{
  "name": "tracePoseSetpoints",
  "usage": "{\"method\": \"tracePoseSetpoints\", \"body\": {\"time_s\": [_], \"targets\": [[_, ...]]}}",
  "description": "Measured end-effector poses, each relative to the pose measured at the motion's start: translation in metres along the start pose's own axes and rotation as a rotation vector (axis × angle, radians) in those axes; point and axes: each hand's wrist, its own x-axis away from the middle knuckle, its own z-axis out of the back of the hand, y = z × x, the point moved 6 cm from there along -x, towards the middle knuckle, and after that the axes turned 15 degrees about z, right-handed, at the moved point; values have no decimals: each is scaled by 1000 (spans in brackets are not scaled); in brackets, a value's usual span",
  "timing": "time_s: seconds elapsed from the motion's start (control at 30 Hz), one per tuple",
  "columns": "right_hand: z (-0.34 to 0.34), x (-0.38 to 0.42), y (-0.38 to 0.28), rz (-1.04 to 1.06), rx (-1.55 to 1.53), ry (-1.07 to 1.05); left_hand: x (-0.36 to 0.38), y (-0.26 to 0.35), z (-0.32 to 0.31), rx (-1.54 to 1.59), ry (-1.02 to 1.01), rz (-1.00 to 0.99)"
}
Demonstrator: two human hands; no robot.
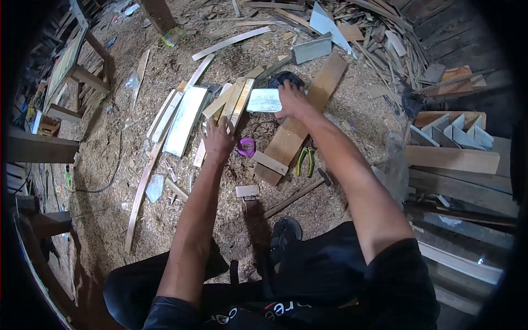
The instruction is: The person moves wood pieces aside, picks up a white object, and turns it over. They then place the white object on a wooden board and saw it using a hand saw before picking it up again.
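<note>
My right hand (292,101) is closed on the right end of a short white-painted board (263,100), thumb at the near edge and fingers over the far one. My left hand (219,138) has its fingers curled at the near end of several short wooden strips (234,103) piled together; the fingertips are partly hidden. Left of that pile lies a wider whitish board (186,121). Between my hands, a purple roll (246,146) rests on the ground. A long brown plank (300,118) passes beneath my right wrist, with a small wooden piece (270,163) across its near end.
Yellow-green pliers (305,161) and a hammer (297,193) lie near my feet. Wood shavings cover the ground. Scrap wood (379,49) is heaped at the far right, and stacked planks (462,190) stand on the right. A wooden frame (69,69) is at the left.
</note>
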Motion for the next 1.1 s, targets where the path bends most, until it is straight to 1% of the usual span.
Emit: {"method": "tracePoseSetpoints", "body": {"time_s": [0.03, 0.07, 0.1, 0.13, 0.2, 0.23, 0.27, 0.33, 0.37, 0.4, 0.43, 0.47, 0.5, 0.53, 0.6, 0.67, 0.73, 0.8, 0.83, 0.87, 0.93, 0.97, 1.0, 1.07, 1.1], "targets": [[-8, 7, 10, -73, -114, -26, 0, -1, -5, 3, -1, -11], [-18, 15, 17, -146, -230, -53, 0, 0, -2, 98, 111, -41], [-2, 33, 12, -211, -267, -115, 2, -1, 2, 194, 220, -69], [-6, 44, 8, -221, -269, -115, 2, 1, 3, 197, 215, -77], [-3, 62, 10, -308, -296, 13, -6, 3, -8, 562, -99, 22], [-2, 67, 6, -267, -309, 94, -5, 10, -14, 724, -177, 62], [-5, 73, 4, -273, -304, 99, -3, 20, -24, 845, -336, 92], [6, 80, -17, -147, -421, 262, 8, 51, -29, 1066, -520, 102], [9, 82, -28, -93, -418, 354, 14, 63, -34, 1265, -663, 187], [12, 83, -38, -100, -420, 355, 18, 71, -37, 1461, -808, 278], [16, 84, -43, -135, -461, 367, 18, 74, -37, 1565, -853, 354], [19, 88, -46, -171, -503, 377, 17, 76, -33, 1564, -862, 353], [19, 90, -45, -124, -469, 441, 15, 71, -36, 1635, -868, 409], [13, 89, -36, -132, -473, 436, 17, 65, -34, 1705, -870, 470], [-5, 77, -25, -114, -980, 276, 16, 52, -30, 1659, -864, 497], [-6, 75, -22, -105, -932, 272, 17, 42, -29, 1680, -873, 489], [-10, 69, -23, -116, -881, 189, 18, 34, -31, 1677, -877, 487], [-15, 61, -28, -97, -865, 175, 17, 24, -33, 1681, -882, 479], [-16, 54, -30, -78, -845, 166, 18, 21, -30, 1687, -846, 488], [-18, 47, -35, -55, -849, 166, 17, 14, -38, 1714, -854, 536], [-18, 39, -59, 36, -858, 121, 14, 2, -23, 1580, -764, 488], [-24, 36, -70, 22, -942, 18, 15, -5, -13, 1539, -762, 495], [-31, 29, -81, 43, -946, 16, 11, -17, -8, 1489, -747, 510], [-53, 17, -92, 39, -1136, 97, -7, -51, 6, 1109, -347, 282], [-59, 11, -99, 14, -1151, 35, -16, -74, 12, 805, -114, 258]]}}
